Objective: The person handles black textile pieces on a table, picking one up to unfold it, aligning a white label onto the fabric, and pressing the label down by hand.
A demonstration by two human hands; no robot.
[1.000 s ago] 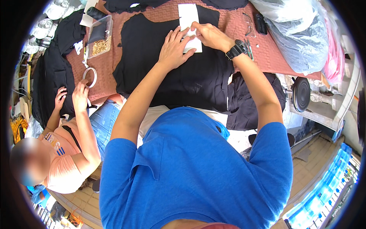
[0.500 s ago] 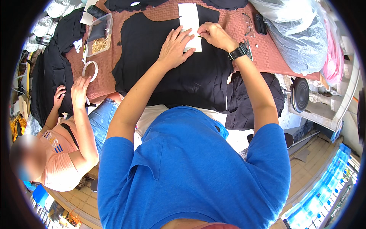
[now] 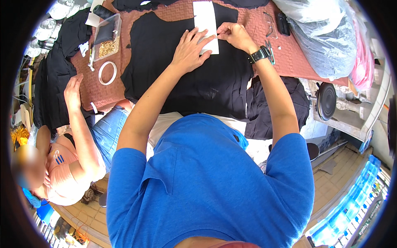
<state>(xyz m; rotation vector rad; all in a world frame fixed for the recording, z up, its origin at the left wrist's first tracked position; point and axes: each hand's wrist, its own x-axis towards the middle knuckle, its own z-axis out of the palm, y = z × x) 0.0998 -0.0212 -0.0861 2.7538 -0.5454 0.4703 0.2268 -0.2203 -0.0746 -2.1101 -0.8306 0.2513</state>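
A black garment piece (image 3: 151, 39) lies spread on the table before me, with a long white card strip (image 3: 204, 16) on its upper right part. My left hand (image 3: 189, 53) presses flat, fingers spread, partly on the strip and partly on the black cloth. At the strip's right edge, my right hand (image 3: 237, 37), with a black watch on its wrist, is pinched closed. A small dark tip shows at its fingertips, too small to name. Grey-green scissors (image 3: 271, 53) lie just right of that wrist.
A clear plastic box (image 3: 119, 33) of small gold-coloured pieces and a white ring-shaped roll (image 3: 100, 74) lie left, near a co-worker's hand (image 3: 72, 91). Eyeglasses (image 3: 270, 29), a black case (image 3: 283, 24) and a large plastic-wrapped bundle (image 3: 322, 39) lie right.
My right hand has shifted slightly up and right along the strip's edge; my left hand stays put. The co-worker's hand has let go of the white roll and moved left.
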